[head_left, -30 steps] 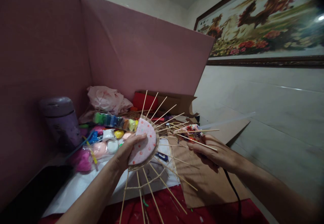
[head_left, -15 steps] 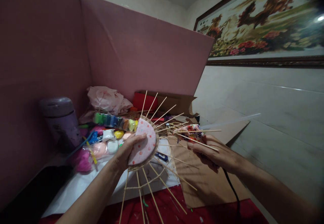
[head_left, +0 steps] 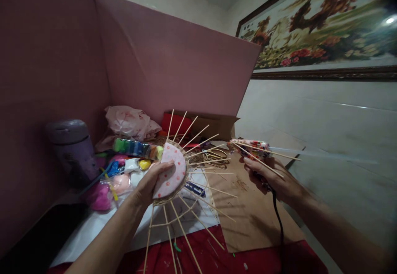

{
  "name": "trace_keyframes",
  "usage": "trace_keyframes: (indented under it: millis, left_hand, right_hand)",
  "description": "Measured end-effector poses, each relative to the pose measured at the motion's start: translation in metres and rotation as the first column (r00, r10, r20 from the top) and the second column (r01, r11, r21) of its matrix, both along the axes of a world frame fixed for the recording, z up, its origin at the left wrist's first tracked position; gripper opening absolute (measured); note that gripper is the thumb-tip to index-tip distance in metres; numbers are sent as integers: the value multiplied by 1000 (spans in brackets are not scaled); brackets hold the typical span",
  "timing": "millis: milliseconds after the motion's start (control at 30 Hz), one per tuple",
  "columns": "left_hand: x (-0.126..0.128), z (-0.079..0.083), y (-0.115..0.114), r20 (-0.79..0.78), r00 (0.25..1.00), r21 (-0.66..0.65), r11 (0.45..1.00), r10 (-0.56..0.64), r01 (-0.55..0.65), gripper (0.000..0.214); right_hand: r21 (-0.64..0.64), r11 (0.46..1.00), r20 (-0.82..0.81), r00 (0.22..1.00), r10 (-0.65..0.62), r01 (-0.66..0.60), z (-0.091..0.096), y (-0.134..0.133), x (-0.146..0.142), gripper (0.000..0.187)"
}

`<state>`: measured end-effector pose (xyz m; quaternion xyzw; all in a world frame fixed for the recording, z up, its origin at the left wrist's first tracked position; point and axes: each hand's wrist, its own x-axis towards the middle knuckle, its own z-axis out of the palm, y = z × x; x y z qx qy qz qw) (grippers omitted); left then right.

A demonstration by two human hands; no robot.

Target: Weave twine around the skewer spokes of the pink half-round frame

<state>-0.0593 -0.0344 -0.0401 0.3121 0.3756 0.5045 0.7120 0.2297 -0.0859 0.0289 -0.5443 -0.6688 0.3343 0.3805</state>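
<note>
My left hand (head_left: 148, 185) grips a round pink dotted disc (head_left: 171, 170) rimmed with woven straw, held upright, with several thin wooden sticks (head_left: 189, 130) radiating from it like spokes. My right hand (head_left: 273, 179) is closed on a patterned hot glue gun (head_left: 252, 148) with a black cord (head_left: 281, 230) running down from it. The same hand also pinches two loose sticks (head_left: 266, 160) lying across the gun. The gun is held a little to the right of the disc, its nozzle pointing left toward the spokes.
A pink board (head_left: 173, 63) walls the back and left. Below lie a purple flask (head_left: 72, 148), coloured clay packets (head_left: 130, 162), a pink bag (head_left: 128, 121), a cardboard box (head_left: 214, 125), a cardboard sheet (head_left: 248, 208) and red cloth (head_left: 223, 261). A framed painting (head_left: 322, 30) hangs at right.
My right hand has lifted the glue gun and its sticks up and to the right, away from the spokes. The disc and left hand have shifted slightly left.
</note>
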Motion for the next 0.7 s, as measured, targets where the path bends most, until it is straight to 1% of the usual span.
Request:
trace_keyframes:
  millis: [67,167,233,267,333,433,500,567,600,667,700]
  left_hand:
    - [-6,1,3,17,999,0,999,34,-34,18]
    - [-14,5,7,53,995,-11,997,79,-78,19]
    - [-18,8,8,76,991,-28,994,110,-108,19]
    - [-19,10,8,87,989,-34,993,119,-117,19]
    - [-20,13,8,112,985,-27,992,128,-126,19]
    - [-19,16,6,128,983,-17,991,130,-129,16]
    - [-17,16,6,120,982,-26,990,144,-142,15]
    - [-16,15,5,113,984,-34,990,140,-137,14]
    - [-15,15,5,112,985,-35,991,129,-126,14]
    - [-14,13,4,113,988,-40,994,108,-104,14]
    - [-13,12,4,118,988,-41,994,102,-98,15]
  right_hand:
    - [25,999,105,994,-27,25,-15,10,16,34]
    - [21,1000,266,964,-20,15,-43,25,40,41]
    - [40,999,285,958,-42,31,-62,33,53,42]
    - [55,998,300,953,-46,31,-71,36,58,42]
    - [83,997,386,922,-25,-8,-88,40,64,40]
    - [55,998,519,855,-7,-25,-106,43,68,41]
    - [39,999,580,815,-4,-22,-110,43,67,44]
    - [66,998,617,786,-22,-23,-106,43,63,44]
    - [98,995,624,780,-46,-20,-101,43,60,41]
    - [178,984,599,794,-99,-11,-88,43,51,32]
    - [239,971,539,831,-138,6,-80,43,44,29]
